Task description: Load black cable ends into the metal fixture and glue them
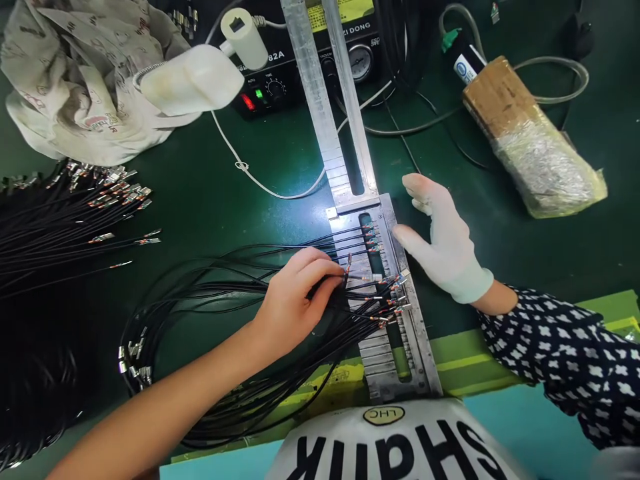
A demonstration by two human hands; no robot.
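My bare left hand (295,300) pinches a black cable with a small metal connector (348,264) at its tip, over a slotted metal fixture (380,370). Several black cables (310,241) lie across the fixture's upper part, their connector ends in a row along the slot. Below them, a loose bunch of cables (300,370) rests across the fixture with its ends uneven. My right hand (443,243), in a white glove, is beside the fixture's right edge. Its thumb and fingers are apart and hold nothing.
Another cable pile (115,190) lies on the left. Behind are a black control box (295,83) with a gauge, a white lamp-like piece (193,80) and a grey cloth (95,87). A wrapped cardboard block (535,140) sits at right, with a thin white wire (270,193) across the green mat.
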